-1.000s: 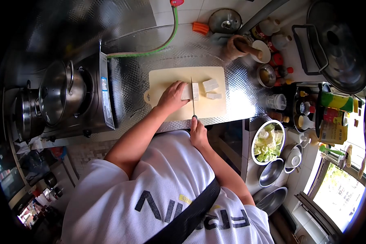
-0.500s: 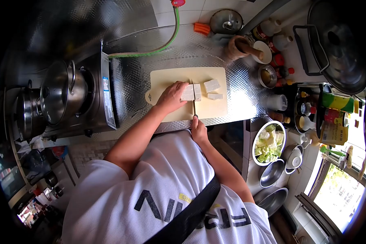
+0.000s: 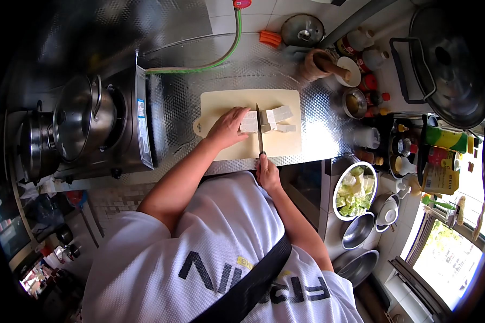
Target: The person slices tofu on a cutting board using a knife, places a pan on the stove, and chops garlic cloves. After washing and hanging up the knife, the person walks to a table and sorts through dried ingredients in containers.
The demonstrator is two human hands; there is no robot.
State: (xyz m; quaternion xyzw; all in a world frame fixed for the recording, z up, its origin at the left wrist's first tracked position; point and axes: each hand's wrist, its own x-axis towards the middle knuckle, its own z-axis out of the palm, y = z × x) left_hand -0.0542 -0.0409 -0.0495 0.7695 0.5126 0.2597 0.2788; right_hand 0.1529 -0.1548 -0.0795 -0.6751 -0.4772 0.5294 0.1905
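A cream cutting board (image 3: 221, 102) lies on the metal-covered counter. My left hand (image 3: 229, 128) is wrapped round the left side of a white block (image 3: 249, 123) on it. My right hand (image 3: 268, 173), at the board's front edge, grips the handle of a knife (image 3: 261, 132). The blade points away from me, between the held block and several cut white pieces (image 3: 282, 113) on its right. One cut piece touches or nearly touches the blade's right side.
A gas stove with a lidded pot (image 3: 81, 121) stands at the left. On the right are a bowl of cut greens (image 3: 355, 191), metal bowls (image 3: 357, 230) and bottles. A mortar (image 3: 315, 64) stands behind the board; a hose (image 3: 221, 59) runs along the back.
The knife has tilted and shifted right, and the newly cut slice has moved right, away from the held block towards the other pieces. My left hand has stayed on the block.
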